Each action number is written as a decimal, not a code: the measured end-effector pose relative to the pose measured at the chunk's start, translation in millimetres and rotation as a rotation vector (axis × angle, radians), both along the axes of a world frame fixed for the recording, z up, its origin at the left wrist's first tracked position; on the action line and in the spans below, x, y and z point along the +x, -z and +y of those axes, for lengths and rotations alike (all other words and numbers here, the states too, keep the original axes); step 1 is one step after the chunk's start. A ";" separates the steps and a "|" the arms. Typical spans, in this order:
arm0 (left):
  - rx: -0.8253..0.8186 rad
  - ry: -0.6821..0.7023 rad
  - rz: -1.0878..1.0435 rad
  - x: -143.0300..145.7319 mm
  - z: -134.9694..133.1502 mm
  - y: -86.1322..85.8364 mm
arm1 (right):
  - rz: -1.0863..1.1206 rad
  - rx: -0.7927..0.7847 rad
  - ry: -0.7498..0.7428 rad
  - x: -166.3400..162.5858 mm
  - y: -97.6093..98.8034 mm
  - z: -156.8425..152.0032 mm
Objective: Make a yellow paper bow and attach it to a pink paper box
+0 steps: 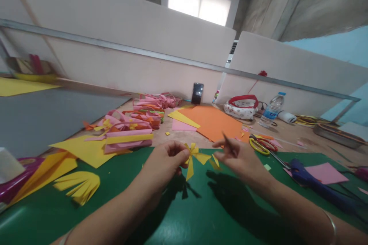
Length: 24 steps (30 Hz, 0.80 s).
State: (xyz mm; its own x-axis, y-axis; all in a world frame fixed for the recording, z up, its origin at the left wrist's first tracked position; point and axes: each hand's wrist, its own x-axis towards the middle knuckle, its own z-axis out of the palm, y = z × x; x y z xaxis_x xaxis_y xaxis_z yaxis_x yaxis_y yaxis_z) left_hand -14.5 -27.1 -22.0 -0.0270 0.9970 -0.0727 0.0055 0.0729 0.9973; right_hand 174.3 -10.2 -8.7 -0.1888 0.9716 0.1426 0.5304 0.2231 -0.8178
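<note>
My left hand (172, 157) pinches a small yellow paper bow (194, 155) with loose tails between thumb and fingers, over the green mat (184, 226). To its right, my right hand (241, 160) is closed around a thin, dark, pointed tool (228, 142) whose tip points up. Close by the right fingertips is another yellow paper strip (215, 163); whether the fingers touch it I cannot tell. A fringed yellow paper piece (80, 185) lies on the mat at the left. Shadows of both hands fall on the mat.
Pink paper bags (129, 138) are piled at the back left. Orange sheets (212, 120) lie behind the hands. Scissors (263, 144), a blue glue gun (310, 180) and a water bottle (273, 109) are on the right. A phone (197, 93) leans against the wall.
</note>
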 end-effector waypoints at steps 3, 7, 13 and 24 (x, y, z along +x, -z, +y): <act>-0.014 0.050 0.027 3.3 1.3 3.8 | 0.022 0.268 -0.008 -1.0 -8.3 -0.5; -0.015 0.164 0.073 8.2 3.8 9.1 | -0.109 0.297 -0.207 -14.0 -5.8 -5.4; -0.041 0.214 0.131 11.5 2.6 7.0 | -0.123 0.236 -0.218 -21.4 4.5 -3.0; -0.026 0.238 0.107 10.7 0.4 9.0 | -0.144 0.119 -0.185 -24.5 5.9 -3.2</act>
